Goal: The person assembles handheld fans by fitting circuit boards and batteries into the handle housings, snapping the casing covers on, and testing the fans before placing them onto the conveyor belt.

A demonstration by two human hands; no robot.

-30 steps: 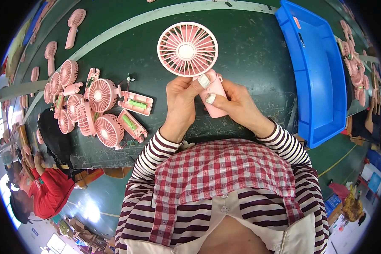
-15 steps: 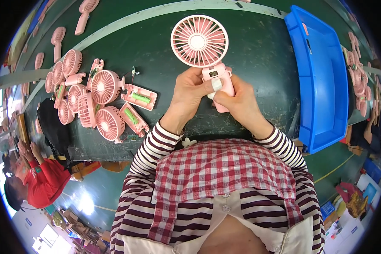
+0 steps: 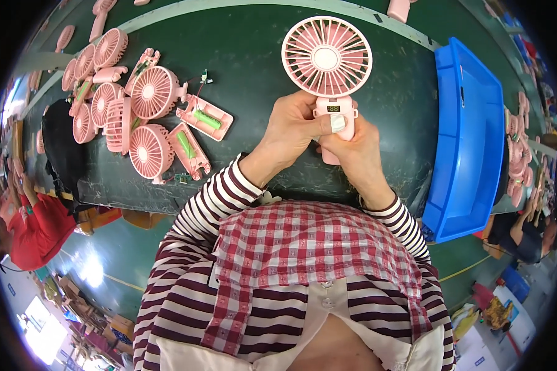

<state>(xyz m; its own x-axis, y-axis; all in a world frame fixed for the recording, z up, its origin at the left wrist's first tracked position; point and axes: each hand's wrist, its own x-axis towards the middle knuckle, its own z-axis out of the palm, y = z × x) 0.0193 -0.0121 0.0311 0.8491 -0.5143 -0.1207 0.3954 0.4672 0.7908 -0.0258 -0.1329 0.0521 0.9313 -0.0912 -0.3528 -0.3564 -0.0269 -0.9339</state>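
Observation:
Between my hands is a pink handheld fan [image 3: 326, 57], upright, its round grille pointing away from me. A small display shows on the upper part of its handle. My left hand [image 3: 291, 128] wraps the handle from the left, and its thumb, with a white covering on the tip, lies across the front below the display. From the right, my right hand [image 3: 358, 148] grips the lower handle with its thumb over the front. The handle's lower front is partly hidden by both thumbs.
Several pink fans [image 3: 151, 93] lie piled at the left, beside open handle shells [image 3: 205, 117] with green batteries. An empty-looking blue tray [image 3: 461, 148] stands at the right. Dark cloth [image 3: 62, 148] hangs at the left table edge. A person in red [image 3: 40, 229] sits beyond.
The view has shifted, so the fan and my hands appear farther right. The fan stands more upright now, and both hands still hold it.

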